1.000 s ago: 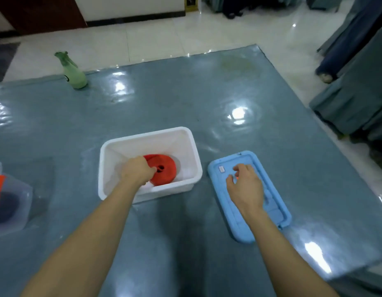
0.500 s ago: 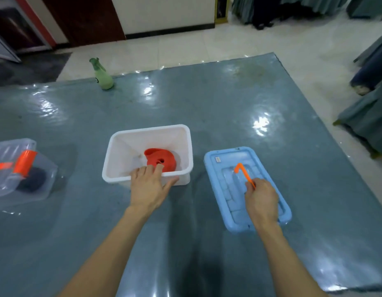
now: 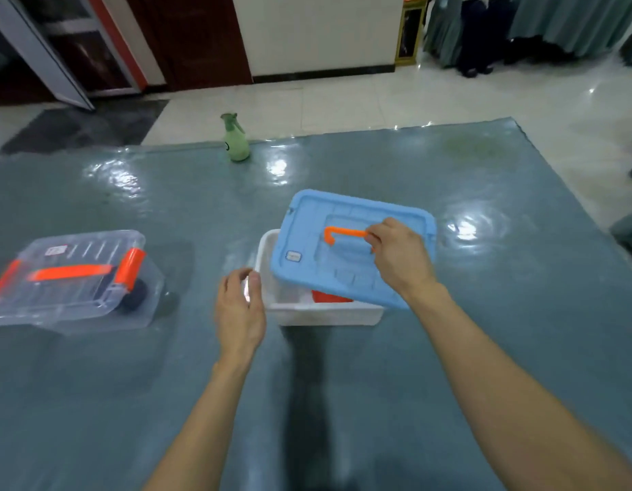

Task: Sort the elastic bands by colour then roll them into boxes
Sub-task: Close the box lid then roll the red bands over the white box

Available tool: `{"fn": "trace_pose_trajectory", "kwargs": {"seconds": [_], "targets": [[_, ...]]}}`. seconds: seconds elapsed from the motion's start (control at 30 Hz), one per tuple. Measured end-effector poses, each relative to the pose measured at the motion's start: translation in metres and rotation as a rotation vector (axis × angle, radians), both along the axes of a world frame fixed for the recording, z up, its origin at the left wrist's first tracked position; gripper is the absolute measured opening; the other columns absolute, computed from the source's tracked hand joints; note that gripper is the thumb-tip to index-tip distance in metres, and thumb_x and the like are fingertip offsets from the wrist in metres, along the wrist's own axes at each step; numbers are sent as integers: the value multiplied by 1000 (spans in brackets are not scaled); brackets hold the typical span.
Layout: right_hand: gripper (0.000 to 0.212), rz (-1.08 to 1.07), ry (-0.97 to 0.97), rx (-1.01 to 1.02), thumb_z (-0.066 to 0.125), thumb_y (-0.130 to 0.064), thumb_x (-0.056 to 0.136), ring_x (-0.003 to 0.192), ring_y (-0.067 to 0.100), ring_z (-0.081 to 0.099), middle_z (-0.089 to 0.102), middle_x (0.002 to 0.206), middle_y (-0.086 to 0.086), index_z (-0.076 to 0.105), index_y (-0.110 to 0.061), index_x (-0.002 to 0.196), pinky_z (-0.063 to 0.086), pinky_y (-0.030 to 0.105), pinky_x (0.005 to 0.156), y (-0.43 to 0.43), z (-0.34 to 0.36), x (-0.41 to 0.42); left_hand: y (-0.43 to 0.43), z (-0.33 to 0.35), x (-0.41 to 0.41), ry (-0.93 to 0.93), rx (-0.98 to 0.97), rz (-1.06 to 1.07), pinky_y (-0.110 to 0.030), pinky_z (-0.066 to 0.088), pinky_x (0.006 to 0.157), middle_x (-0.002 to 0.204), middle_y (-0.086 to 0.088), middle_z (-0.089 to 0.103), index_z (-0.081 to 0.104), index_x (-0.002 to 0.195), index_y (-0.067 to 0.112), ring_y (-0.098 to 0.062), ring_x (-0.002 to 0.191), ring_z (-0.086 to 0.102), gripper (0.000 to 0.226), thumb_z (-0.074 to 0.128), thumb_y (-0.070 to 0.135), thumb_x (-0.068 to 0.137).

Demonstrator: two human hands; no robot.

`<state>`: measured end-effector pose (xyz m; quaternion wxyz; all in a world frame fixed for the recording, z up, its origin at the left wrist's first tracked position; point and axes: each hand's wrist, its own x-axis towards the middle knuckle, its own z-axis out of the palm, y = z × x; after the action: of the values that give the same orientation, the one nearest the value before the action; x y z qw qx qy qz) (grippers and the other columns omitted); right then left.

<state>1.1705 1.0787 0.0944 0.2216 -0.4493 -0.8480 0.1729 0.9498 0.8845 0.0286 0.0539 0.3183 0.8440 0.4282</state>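
Observation:
A white box (image 3: 325, 315) stands in the middle of the table with a rolled red elastic band (image 3: 330, 296) inside, mostly hidden. A blue lid (image 3: 318, 256) hangs tilted over the box, covering most of its opening. My right hand (image 3: 399, 258) grips the lid's orange handle (image 3: 344, 232). My left hand (image 3: 242, 308) is at the box's left front corner, fingers curled apart, holding nothing. At the left sits a clear lidded box (image 3: 72, 278) with orange clips and a dark roll (image 3: 134, 295) inside.
A green spray bottle (image 3: 235, 140) stands at the far edge of the grey-blue glossy table (image 3: 484, 313). Tiled floor lies beyond, with dark doors at the back and hanging grey cloth at the far right.
My right hand lifted the blue lid by its handle from the table and swung it left over the white box. My left hand came off the box's front rim to its left corner.

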Motion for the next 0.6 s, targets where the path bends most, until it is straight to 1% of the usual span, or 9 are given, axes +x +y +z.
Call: {"fn": "trace_pose_trajectory", "kwargs": {"seconds": [0.07,0.13,0.2,0.27,0.37,0.43,0.5,0.57,0.6], "targets": [[23,55,-54,-56,56,-17,110,98,41,66,65,108,14,77,-9,110,48,45,82,2,-10,-27,0,-4,-19,-94,18,39,-29,42,98,133,-6,67,67,133,14,-26,122,63,32,51,36,115],[24,103,-103,-105,55,-17,110,103,40,65,66,111,14,77,-9,115,48,45,86,3,-21,-45,7,-11,-28,-187,14,11,-36,47,106,140,-5,66,61,142,16,-26,128,62,38,50,40,114],[23,128,-97,-129,57,-15,110,103,39,65,66,109,14,78,-9,114,47,45,89,0,-31,-52,18,-17,-31,-261,-11,-42,-46,46,117,150,-7,62,53,153,15,-26,136,60,48,49,43,114],[20,125,-73,-121,59,-15,108,102,37,65,66,107,13,78,-10,112,49,47,88,-3,-39,-51,26,-25,-29,-286,-40,-96,-47,45,117,152,-7,61,50,156,12,-28,138,59,49,47,39,115],[19,132,-59,-130,60,-14,108,98,36,66,65,105,11,78,-10,111,52,49,85,-14,-47,-45,24,-38,-18,-271,-25,-157,-29,41,108,148,-1,60,49,157,12,-29,138,57,42,45,23,116],[18,100,-82,-139,59,-15,108,96,36,64,63,107,10,77,-11,111,52,51,83,-23,-48,-44,22,-43,-11,-269,-35,-138,-17,30,113,164,-9,50,37,167,11,-27,148,48,51,42,17,116],[17,63,-132,-29,62,-18,107,97,37,63,65,107,10,76,-10,110,53,52,84,-35,-52,-42,24,-47,-5,-269,-28,-108,-14,25,116,171,-12,42,32,169,9,-29,153,43,53,41,13,116],[19,39,-157,150,67,-23,105,106,39,66,73,108,9,78,-9,114,52,52,91,-52,-58,-37,25,-49,-2,-271,-32,-93,-28,28,125,172,-13,40,32,169,8,-31,156,41,54,39,12,116],[24,33,-160,206,67,-26,105,118,39,66,75,113,8,77,-10,120,50,53,98,-62,-62,-35,25,-49,-2,-262,-31,-84,-33,29,126,173,-12,40,32,169,8,-31,156,41,54,39,13,116]]}}
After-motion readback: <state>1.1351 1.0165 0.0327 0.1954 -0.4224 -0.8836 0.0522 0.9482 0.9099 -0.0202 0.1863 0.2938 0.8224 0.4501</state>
